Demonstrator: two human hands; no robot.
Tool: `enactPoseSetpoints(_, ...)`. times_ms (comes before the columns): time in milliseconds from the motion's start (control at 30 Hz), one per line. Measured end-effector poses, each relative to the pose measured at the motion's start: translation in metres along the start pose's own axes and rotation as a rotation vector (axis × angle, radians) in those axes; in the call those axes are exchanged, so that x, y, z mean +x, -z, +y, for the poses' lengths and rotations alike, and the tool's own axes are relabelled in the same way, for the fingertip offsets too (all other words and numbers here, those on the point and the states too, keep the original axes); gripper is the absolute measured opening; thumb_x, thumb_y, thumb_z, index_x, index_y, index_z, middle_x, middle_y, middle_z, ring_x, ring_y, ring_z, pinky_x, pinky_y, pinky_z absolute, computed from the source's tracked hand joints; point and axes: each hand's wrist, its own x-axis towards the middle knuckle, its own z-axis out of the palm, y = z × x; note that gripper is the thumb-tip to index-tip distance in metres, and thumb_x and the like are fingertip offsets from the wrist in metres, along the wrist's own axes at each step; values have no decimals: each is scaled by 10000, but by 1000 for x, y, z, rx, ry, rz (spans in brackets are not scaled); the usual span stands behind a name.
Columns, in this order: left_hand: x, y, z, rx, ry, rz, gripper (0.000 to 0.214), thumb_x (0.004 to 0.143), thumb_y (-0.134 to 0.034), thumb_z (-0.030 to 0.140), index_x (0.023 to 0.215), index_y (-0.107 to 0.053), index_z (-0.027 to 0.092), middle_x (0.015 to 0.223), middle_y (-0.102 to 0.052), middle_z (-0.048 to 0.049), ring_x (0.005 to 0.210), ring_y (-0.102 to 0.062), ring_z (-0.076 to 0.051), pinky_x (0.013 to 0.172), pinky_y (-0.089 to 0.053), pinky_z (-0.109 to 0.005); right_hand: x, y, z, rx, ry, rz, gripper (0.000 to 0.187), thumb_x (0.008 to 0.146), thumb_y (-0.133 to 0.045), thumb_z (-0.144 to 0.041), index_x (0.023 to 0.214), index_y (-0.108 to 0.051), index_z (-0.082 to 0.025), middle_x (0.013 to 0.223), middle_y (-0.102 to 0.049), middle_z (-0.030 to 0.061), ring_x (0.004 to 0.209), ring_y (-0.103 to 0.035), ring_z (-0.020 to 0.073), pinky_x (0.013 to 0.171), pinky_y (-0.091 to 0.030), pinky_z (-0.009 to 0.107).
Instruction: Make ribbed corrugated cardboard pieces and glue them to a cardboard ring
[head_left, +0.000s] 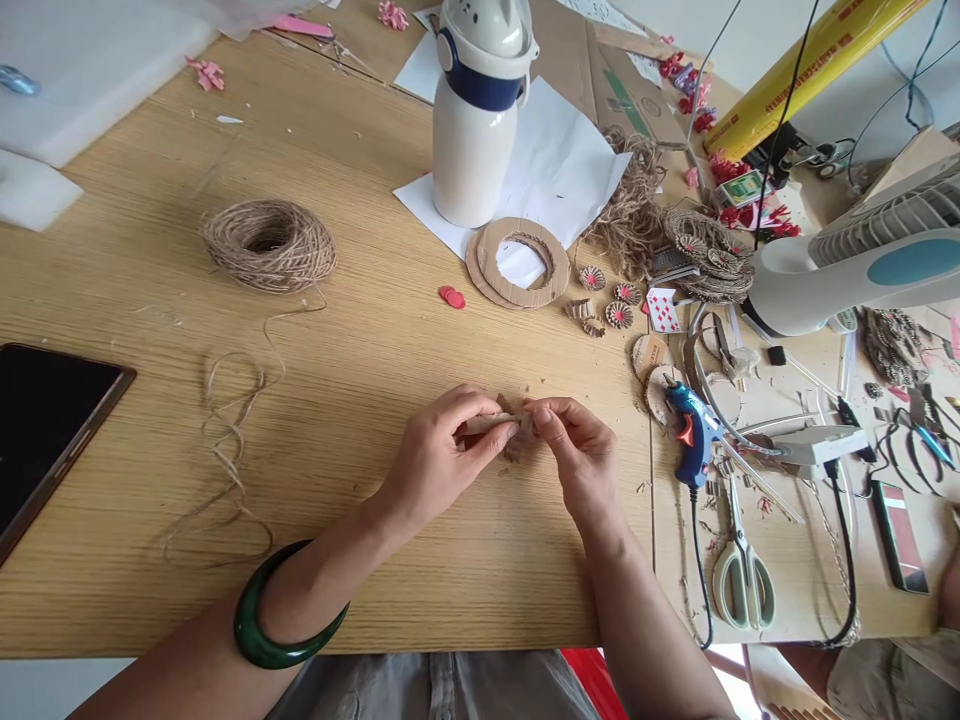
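Near the front of the table, my left hand (433,447) pinches a thin strip of cardboard (487,424) between thumb and fingers. My right hand (581,455) is closed at the strip's other end, thumb against forefinger; the fingertips hide exactly what they grip. Small brown cardboard scraps (513,452) show just below and between the fingertips. Beyond the hands lie two stacked cardboard rings (559,262), a few red paper discs (452,296) and several pleated cardboard rosettes (619,315) with red centres.
A ball of twine (270,245) trails a loose strand on the left, near a dark tablet (52,440). A white bottle (474,150) stands at the back. On the right are a blue glue gun (697,440), scissors (741,575), a fan (862,265) and cables.
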Motion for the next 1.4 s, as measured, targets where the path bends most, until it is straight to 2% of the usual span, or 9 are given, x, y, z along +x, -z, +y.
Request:
enactPoseSetpoints(200,1,2,0,-85,89,-14,127,910,-617,275,822,-615,184,743,-607,-5,668,-563,-124,615,-455,-229,1,2,1,-5,-2,-76,161,841,-731,-382,878,-720,-225,848,-695,20,812,-623,164,783,-501,300)
enactPoseSetpoints(367,1,1,0,24,-51,79,60,911,-598,194,919,-657,192,906,-683,-42,826,-639,-145,694,-496,-224,0,0,0,31,-27,-115,142,843,-728,-358,912,-729,-233,898,-718,27,857,-646,170,810,-518,314)
enactPoseSetpoints(533,-1,1,0,30,-55,25,105,920,-581,201,946,-681,188,896,-724,-39,777,-667,-136,703,-521,-224,-1,-2,-1,56,-26,-115,128,843,-728,-346,886,-732,-226,885,-725,25,835,-667,171,796,-543,319)
enactPoseSetpoints(733,-2,-1,-2,-7,-105,44,101,870,-697,263,924,-693,177,849,-719,-34,727,-655,-125,624,-510,-205,-1,-3,-5,-173,236,-95,68,894,-676,-260,922,-737,-257,903,-724,39,904,-660,207,848,-533,381)
enactPoseSetpoints(867,-1,0,-4,-1,-117,43,91,918,-638,233,905,-700,167,835,-716,-37,739,-665,-121,674,-513,-207,-1,-4,-7,-292,374,-115,109,902,-655,-189,943,-724,-262,896,-721,32,899,-640,202,842,-521,384)
enactPoseSetpoints(1000,-1,2,-2,130,-181,53,170,948,-562,191,837,-689,170,796,-723,-37,697,-657,-122,668,-496,-216,-2,-6,-4,-157,194,-127,44,893,-674,-259,898,-714,-240,870,-699,30,864,-653,187,819,-537,359)
enactPoseSetpoints(1167,-1,2,1,8,-8,25,190,957,-553,218,828,-682,164,699,-709,-12,624,-664,-108,595,-506,-188,-2,-8,-1,114,-37,-142,109,856,-716,-325,886,-708,-221,857,-709,10,766,-666,138,750,-547,287)
enactPoseSetpoints(1267,-1,2,2,-77,8,46,147,956,-555,215,935,-690,161,840,-727,-37,703,-698,-115,607,-539,-181,-1,-8,-1,153,-49,-123,106,850,-727,-323,885,-715,-224,843,-716,1,761,-669,127,757,-542,271)
enactPoseSetpoints(1400,-1,1,1,-6,-155,120,162,914,-609,181,1048,-699,180,1106,-686,-84,964,-693,-163,674,-584,-197,-2,-6,2,123,-17,-89,99,865,-716,-309,919,-714,-226,846,-712,6,785,-680,135,778,-544,280)
